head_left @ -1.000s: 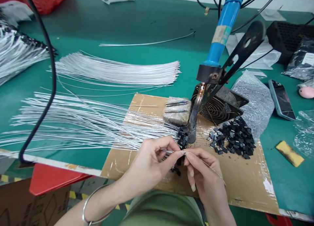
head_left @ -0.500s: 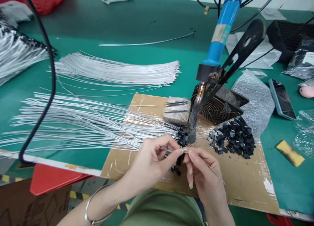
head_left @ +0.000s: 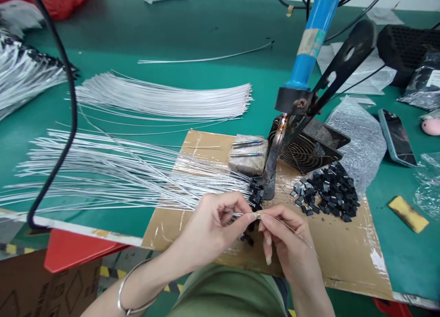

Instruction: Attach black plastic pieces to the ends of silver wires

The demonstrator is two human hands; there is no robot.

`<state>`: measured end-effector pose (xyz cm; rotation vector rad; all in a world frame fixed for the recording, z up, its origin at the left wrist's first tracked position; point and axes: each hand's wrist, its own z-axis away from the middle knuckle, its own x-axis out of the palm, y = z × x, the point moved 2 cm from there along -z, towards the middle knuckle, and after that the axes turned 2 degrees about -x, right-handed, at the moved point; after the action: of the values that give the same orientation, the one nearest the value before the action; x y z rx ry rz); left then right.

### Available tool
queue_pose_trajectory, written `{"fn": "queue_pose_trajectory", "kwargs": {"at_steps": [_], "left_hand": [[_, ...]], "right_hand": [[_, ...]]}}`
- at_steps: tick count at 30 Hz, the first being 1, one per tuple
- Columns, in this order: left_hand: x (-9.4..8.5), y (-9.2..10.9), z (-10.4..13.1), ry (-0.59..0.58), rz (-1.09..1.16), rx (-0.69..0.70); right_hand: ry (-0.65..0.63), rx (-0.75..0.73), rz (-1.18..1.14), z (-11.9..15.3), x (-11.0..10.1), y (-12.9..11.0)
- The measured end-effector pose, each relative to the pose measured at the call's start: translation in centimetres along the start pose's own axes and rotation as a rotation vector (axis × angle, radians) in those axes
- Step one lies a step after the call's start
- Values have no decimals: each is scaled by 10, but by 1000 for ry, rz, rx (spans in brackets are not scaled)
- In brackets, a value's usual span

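My left hand (head_left: 220, 220) pinches the end of a thin white wire between thumb and index finger, over the cardboard sheet (head_left: 343, 257). Against its fingertips, my right hand (head_left: 287, 234) pinches a thin strand (head_left: 300, 238) that trails down to the right across that hand. Just behind the fingers lie the black ends (head_left: 256, 195) of a loose spread of white wires (head_left: 137, 170). The hot tool with a blue handle (head_left: 311, 41) is held in a black stand, its metal tip pointing down behind my hands. Small black connectors (head_left: 332, 191) are heaped to the right.
A grey block (head_left: 248, 165) with metal tips and a black fan (head_left: 305, 149) stand behind. Another white wire bundle (head_left: 165, 99) lies further back. A phone (head_left: 398, 136), a yellow sponge (head_left: 408, 214) and bubble wrap (head_left: 360, 138) are right. A black cable (head_left: 70, 101) hangs left.
My right fingertips have shifted slightly on the strand, which now sticks out a little further to the right. My left hand has hardly moved.
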<state>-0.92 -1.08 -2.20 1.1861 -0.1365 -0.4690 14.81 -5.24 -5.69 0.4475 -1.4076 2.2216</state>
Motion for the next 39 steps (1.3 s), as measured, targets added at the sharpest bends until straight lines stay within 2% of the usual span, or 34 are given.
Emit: {"fn": "queue_pose_trajectory", "kwargs": {"at_steps": [7,19,25,29,33,39], "left_hand": [[0,0,-3,43,30,26],[12,-8,3,199,26,82],[16,-9,5,213,92,71],[13,-4,3,185,171,66],[11,2,1,142,262,80],[11,1,0,184,219,71]], "right_hand": [[13,-18,-23,1,3,1],[81,-45,-92,5,9,9],[123,-115,-101,5,14,10],[88,-137,-27,6,8,13],[94,-230,60,7,3,13],[99,-277,113,6,0,7]]}}
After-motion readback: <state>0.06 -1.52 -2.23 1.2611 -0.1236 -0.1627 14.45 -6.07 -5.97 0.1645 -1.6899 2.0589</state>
